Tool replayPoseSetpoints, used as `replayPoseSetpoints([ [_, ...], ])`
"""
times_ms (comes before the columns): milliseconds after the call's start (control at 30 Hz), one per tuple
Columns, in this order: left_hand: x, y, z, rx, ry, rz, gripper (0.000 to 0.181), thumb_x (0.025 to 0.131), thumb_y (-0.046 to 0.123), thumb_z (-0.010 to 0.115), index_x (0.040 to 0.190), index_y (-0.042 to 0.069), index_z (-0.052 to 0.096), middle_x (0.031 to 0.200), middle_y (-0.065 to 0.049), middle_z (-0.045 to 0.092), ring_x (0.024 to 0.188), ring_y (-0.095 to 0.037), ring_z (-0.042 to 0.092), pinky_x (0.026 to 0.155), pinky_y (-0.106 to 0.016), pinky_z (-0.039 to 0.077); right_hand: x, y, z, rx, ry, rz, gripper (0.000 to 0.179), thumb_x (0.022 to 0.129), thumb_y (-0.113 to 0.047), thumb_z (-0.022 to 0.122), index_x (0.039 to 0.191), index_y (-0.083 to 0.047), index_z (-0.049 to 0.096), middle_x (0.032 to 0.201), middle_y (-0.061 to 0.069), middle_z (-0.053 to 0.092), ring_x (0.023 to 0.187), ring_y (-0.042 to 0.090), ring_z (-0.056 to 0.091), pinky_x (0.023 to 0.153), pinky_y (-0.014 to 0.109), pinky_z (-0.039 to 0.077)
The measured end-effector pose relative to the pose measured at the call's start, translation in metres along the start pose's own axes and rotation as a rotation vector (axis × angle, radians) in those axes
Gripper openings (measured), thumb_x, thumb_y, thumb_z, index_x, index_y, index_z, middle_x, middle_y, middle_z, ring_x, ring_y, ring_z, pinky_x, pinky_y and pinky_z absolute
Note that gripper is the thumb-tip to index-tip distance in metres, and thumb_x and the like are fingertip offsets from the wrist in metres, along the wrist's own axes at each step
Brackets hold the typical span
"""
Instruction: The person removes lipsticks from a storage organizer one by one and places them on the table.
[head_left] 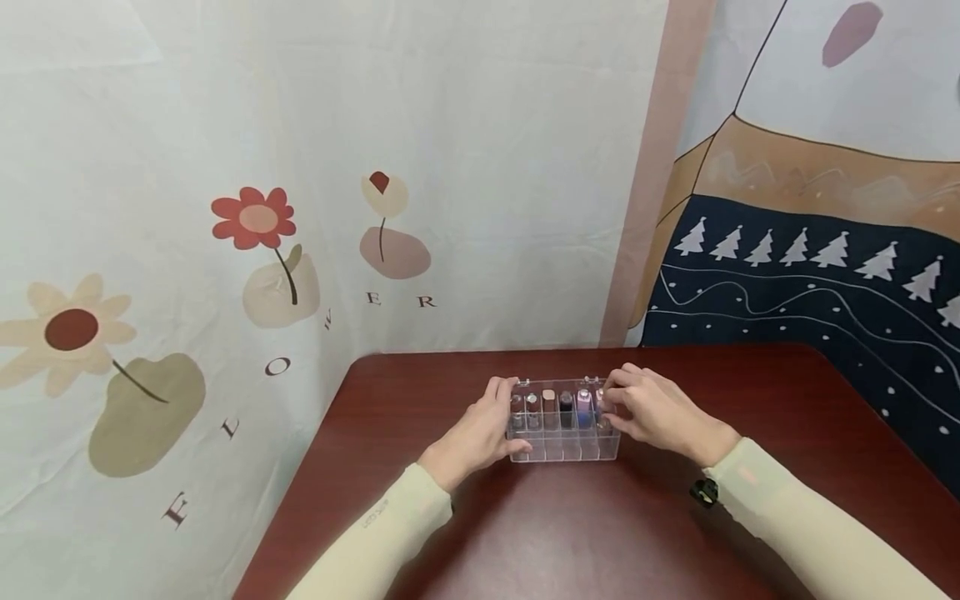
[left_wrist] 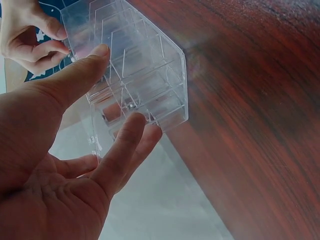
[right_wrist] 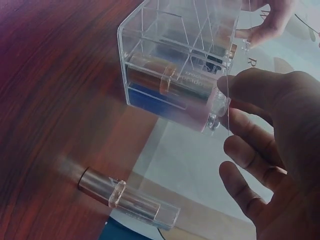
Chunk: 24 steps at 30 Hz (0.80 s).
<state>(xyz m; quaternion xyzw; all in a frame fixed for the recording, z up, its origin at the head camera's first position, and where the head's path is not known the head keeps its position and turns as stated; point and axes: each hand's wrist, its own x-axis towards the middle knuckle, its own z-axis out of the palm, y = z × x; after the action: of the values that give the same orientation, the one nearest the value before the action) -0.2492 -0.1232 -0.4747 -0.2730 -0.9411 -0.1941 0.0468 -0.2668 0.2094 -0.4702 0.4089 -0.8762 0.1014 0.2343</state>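
Plastic, clear and hard, is being steadied at twelve o'clock on the dark-red wood-grained table [head_left: 570,533] in the shape of a rectangular compartment box [head_left: 564,446]. At its nine o'clock end, the box is being gripped by the left hand [head_left: 476,429], the thumb being laid across the front and the other fingers being set about the end and rear. At the three o'clock end, the fingers of the right hand [head_left: 660,412] are being kept narrow, thumb and forefinger pinching a small clear-topped cosmetic tube [right_wrist: 218,103]; its lower part is being hidden too much for its colour to be told.

Along the rear row, a slim blue-and-pink tube [head_left: 583,407] is being held in a slot just to the nine o'clock side of those fingers, followed by a black tube [head_left: 566,408] and a beige-topped tube [head_left: 549,400]. In the right wrist view, a metallic brown tube with a clear upper end [right_wrist: 137,202] is being seen outside the box, near seven o'clock from it, its base touching the table.

Beyond the table, a white flower-printed cloth [head_left: 510,167] is being displayed, and towards two o'clock a navy tree-patterned cloth [head_left: 810,287] is being shown.
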Motion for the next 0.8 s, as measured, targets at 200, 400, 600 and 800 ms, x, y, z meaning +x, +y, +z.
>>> replayPoseSetpoints([
  [200, 0.0, 0.0018, -0.0008, -0.001, 0.012, 0.003, 0.106, 0.089, 0.028, 0.105, 0.165, -0.01, 0.041, 0.149, -0.027, 0.055, 0.087, -0.035, 0.078, 0.095, -0.048, 0.071, 0.0015, -0.0003, 0.0, -0.019, -0.031, 0.032, 0.021, 0.087, -0.015, 0.103, 0.096, -0.022, 0.086, 0.102, 0.0, 0.08, 0.093, 0.015, 0.063, 0.075, 0.034, 0.057],
  [400, 0.0006, 0.0028, -0.0013, -0.023, 0.014, 0.009, 0.105, 0.089, 0.024, 0.105, 0.165, -0.012, 0.042, 0.148, -0.028, 0.056, 0.092, -0.038, 0.078, 0.098, -0.05, 0.071, 0.0018, -0.0022, -0.0005, 0.024, -0.081, 0.103, 0.023, 0.088, -0.015, 0.103, 0.099, -0.023, 0.084, 0.101, -0.002, 0.08, 0.089, 0.012, 0.059, 0.072, 0.031, 0.057],
  [600, 0.0015, 0.0026, -0.001, -0.016, 0.016, 0.001, 0.107, 0.088, 0.026, 0.106, 0.165, -0.011, 0.042, 0.149, -0.028, 0.056, 0.091, -0.038, 0.078, 0.097, -0.05, 0.071, 0.0014, -0.0042, -0.0006, 0.055, -0.096, 0.139, 0.024, 0.089, -0.014, 0.103, 0.101, -0.022, 0.083, 0.101, -0.003, 0.079, 0.09, 0.012, 0.061, 0.074, 0.032, 0.062],
  [800, 0.0007, 0.0014, -0.0001, -0.023, 0.008, -0.012, 0.106, 0.09, 0.026, 0.105, 0.166, -0.01, 0.041, 0.151, -0.028, 0.055, 0.093, -0.038, 0.078, 0.099, -0.051, 0.07, -0.0003, -0.0046, 0.0014, 0.078, -0.095, 0.16, 0.025, 0.089, -0.014, 0.103, 0.103, -0.021, 0.084, 0.102, -0.003, 0.079, 0.091, 0.011, 0.062, 0.076, 0.033, 0.065],
])
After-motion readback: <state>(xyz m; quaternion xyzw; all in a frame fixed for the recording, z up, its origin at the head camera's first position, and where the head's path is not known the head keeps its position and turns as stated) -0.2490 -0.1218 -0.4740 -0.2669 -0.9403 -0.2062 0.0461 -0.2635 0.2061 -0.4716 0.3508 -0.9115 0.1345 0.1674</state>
